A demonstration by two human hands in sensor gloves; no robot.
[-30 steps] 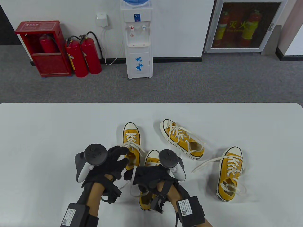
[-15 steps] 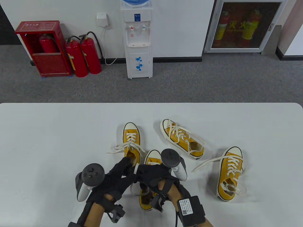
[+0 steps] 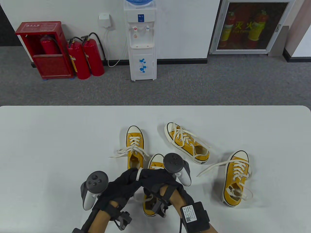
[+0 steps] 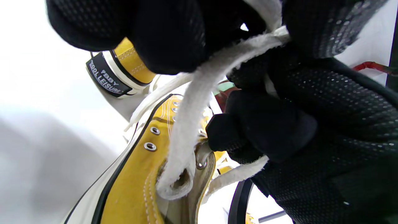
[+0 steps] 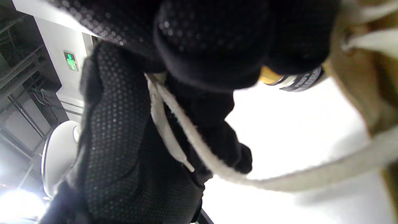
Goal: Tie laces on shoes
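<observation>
Nearest shoe (image 3: 149, 206) – under your hands, near table edge; your left hand (image 3: 121, 187) and right hand (image 3: 158, 179) both closed on its white lace (image 4: 192, 115), strands crossed between them. Knot unfinished, bow not visible. Beyond: shoe at left (image 3: 135, 145), angled shoe (image 3: 187, 143), shoe at right (image 3: 237, 177) – laces loose, all left to tie.

Even, bright table view; wrist views blurred close up, backgrounds blown out.
</observation>
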